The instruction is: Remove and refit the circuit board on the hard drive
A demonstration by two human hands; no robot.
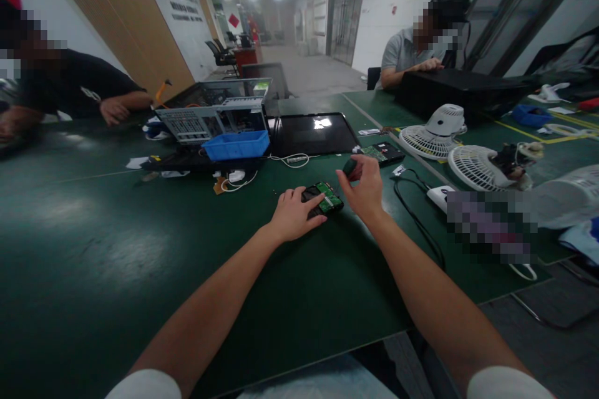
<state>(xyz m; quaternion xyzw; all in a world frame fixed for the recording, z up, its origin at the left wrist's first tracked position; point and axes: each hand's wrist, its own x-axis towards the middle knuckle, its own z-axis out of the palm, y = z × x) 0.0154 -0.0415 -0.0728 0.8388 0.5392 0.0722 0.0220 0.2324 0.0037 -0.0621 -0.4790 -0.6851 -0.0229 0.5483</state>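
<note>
A hard drive with a green circuit board facing up lies on the dark green table in front of me. My left hand holds it down from the left, index finger across the board and thumb along the near side. Just above the drive's right end, my right hand pinches a dark, stubby handle, apparently of a screwdriver. Its shaft is too thin and blurred to make out. Behind my right hand lies a second drive with a green board.
An open computer case stands at the back left behind a blue bin. A flat black screen panel lies beside it. White fan parts, a black cable and a power strip are at the right. Two people sit across the table.
</note>
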